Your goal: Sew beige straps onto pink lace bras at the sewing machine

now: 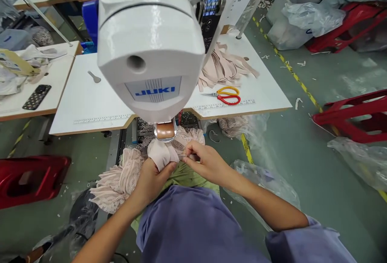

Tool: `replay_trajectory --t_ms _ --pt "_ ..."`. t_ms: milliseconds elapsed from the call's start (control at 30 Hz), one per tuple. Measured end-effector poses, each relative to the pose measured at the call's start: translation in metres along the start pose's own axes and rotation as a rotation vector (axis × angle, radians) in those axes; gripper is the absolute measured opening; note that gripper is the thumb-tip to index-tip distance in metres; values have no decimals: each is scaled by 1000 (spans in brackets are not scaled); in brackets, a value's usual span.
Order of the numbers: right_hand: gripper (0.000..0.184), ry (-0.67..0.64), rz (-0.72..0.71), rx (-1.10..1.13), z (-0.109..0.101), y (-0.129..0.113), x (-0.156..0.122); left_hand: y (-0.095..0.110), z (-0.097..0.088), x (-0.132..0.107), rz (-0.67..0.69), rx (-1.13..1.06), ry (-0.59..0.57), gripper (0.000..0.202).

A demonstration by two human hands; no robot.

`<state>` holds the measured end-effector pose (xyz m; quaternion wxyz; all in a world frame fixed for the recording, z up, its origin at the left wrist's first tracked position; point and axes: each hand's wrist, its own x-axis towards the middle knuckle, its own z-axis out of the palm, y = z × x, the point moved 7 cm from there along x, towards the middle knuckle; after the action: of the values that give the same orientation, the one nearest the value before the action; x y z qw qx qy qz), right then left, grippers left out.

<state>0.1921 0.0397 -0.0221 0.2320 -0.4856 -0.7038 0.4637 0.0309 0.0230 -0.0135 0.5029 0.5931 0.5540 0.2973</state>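
Observation:
A white JUKI sewing machine (151,45) stands in front of me, its lower end just above my hands. My left hand (154,180) is closed on a pale pink piece of fabric (163,156), thumb lying on top. At the fabric's right edge my right hand (207,160) pinches the cloth between thumb and fingers; whether it also holds something small cannot be made out. More pink lace fabric (190,136) lies behind the hands. A bundle of lace pieces (121,182) hangs to the left of my left hand.
Yellow-and-red-handled scissors (225,94) and pink fabric strips (225,67) lie on the white table (266,93) at right. A small grey spoon-shaped tool (94,77) lies left of the machine. Red stools (356,113) and plastic bags (266,182) are on the floor.

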Motion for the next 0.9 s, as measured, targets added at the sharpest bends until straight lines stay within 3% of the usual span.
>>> replay_trajectory --t_ms 200,333,500,767,900 --pt "8 -6 -99 -111 0 -12 0 12 3 4 27 -3 -13 17" --pt "11 -13 -55 -56 -3 -7 6 11 2 7 -1 -20 -38 19" --pt "10 -125 -26 49 -5 -3 16 12 0 10 -13 -51 -25 22" --pt "23 -225 247 510 14 20 17 -7 4 17 -149 -279 -82 26" --pt "26 -172 267 537 15 20 18 -22 5 18 -215 -392 -11 24"
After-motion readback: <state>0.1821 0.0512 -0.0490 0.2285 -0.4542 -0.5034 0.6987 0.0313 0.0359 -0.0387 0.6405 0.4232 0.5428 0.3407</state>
